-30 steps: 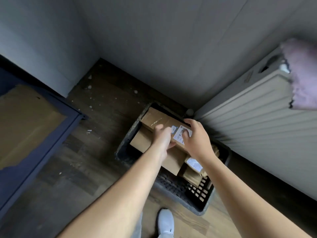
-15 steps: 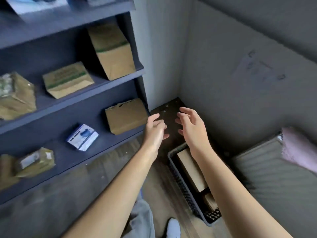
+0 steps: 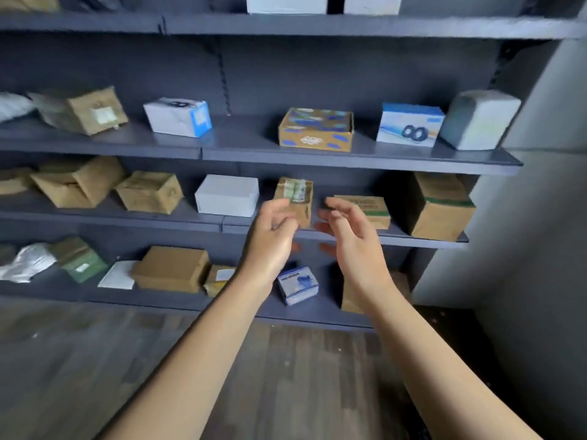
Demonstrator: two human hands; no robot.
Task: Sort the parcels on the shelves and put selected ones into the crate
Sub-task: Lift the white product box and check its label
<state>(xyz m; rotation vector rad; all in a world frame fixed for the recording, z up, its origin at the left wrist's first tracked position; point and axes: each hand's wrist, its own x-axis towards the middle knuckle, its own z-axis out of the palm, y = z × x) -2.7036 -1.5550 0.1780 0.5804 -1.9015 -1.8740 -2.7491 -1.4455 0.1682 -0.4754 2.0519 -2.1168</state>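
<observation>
crate has gone from view; we now face the dark blue shelves, so one parcel is delivered, we judge, and next choice begins. left hand and right hand hover empty, fingers loosely curled, near the small brown cardboard parcel with pale tape on the middle shelf. its long axis seems to run front-to-back, short end toward us.
</observation>
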